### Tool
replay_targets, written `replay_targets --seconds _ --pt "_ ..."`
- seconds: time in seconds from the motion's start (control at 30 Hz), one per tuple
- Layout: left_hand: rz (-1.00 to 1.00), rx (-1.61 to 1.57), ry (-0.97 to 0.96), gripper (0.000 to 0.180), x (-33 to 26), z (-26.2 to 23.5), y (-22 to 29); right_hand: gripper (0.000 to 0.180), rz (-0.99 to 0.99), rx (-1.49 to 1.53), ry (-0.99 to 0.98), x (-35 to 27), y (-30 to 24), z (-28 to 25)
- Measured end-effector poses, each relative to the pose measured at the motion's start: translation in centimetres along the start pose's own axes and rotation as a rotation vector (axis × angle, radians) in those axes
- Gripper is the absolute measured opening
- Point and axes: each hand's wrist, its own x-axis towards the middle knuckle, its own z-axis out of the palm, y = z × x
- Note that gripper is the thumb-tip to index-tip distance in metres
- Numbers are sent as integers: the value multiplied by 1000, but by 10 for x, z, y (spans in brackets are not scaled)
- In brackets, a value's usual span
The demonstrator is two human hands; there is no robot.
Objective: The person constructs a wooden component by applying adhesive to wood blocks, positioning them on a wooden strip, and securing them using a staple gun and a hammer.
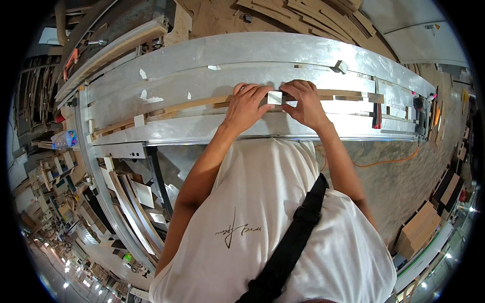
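Both hands (277,103) pinch a small, pale square block (274,97) on a wooden strip (194,104)

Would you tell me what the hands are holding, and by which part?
Both hands, left and right, pinch a small pale block by its opposite side edges, on the wooden strip.

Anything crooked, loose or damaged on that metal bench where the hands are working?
Nothing looks broken. Both hands, left hand and right hand, pinch a small pale square block on the long thin wooden strip. Torn white scraps dot the long silver metal bench, and a loose small block sits askew.
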Motion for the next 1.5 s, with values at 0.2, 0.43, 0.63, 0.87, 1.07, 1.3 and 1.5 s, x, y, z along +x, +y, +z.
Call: replay_targets --seconds 0.2,0.43,0.63,0.87,1.07,1.3,1.5 --pt "-112 -29 -79 49 2 -2 3 47 17 97 -19 1 3 1" --pt "-105 -28 -163 50 9 -5 2 45 43 96 -24 1 6 2" --pt "-125 -32 -190 52 12 -11 10 45 42 44 -39 -1 6 0" --pt "-88 -16 -143 48 11 -6 5 45 59 54 -63 0 7 2" --pt "-63 -17 -133 47 10 -7 5 48 41 103 -13 1 -1 -2" --pt "-143 -27 -221 48 8 -10 1 47 -27 71 -114 9 5 -1" --pt "-143 -40 -180 52 2 -7 -5 47 -65 91 -125 12 8 3"
